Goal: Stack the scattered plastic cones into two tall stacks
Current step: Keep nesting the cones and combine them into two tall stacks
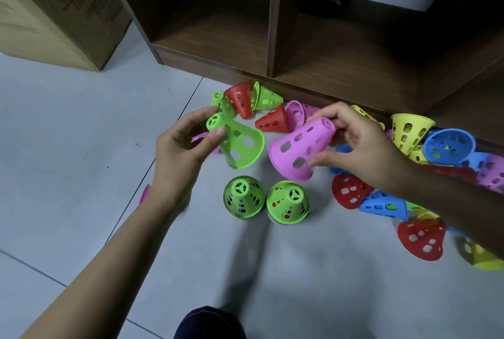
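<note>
Two short stacks of cones [243, 197] stand side by side on the floor [81, 126], green on top. Above them the left hand [188, 145] pinches a green cone [237, 145] and the right hand [357, 145] grips a pink cone [300, 147]. They look light, stiff and perforated, easiest held near the narrow tip. More cones [422, 237] lie scattered by a wooden shelf [272, 25].

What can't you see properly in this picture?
All in the head view:
- How tall the left stack and right stack are: seen from above, their green top cones hide the rest.
- The floor pink cone: the left hand and its green cone cover most.
- The blue cone: the right hand and its held pink cone cover most.
- The yellow cone: blurred, cut off by the right edge.
</note>
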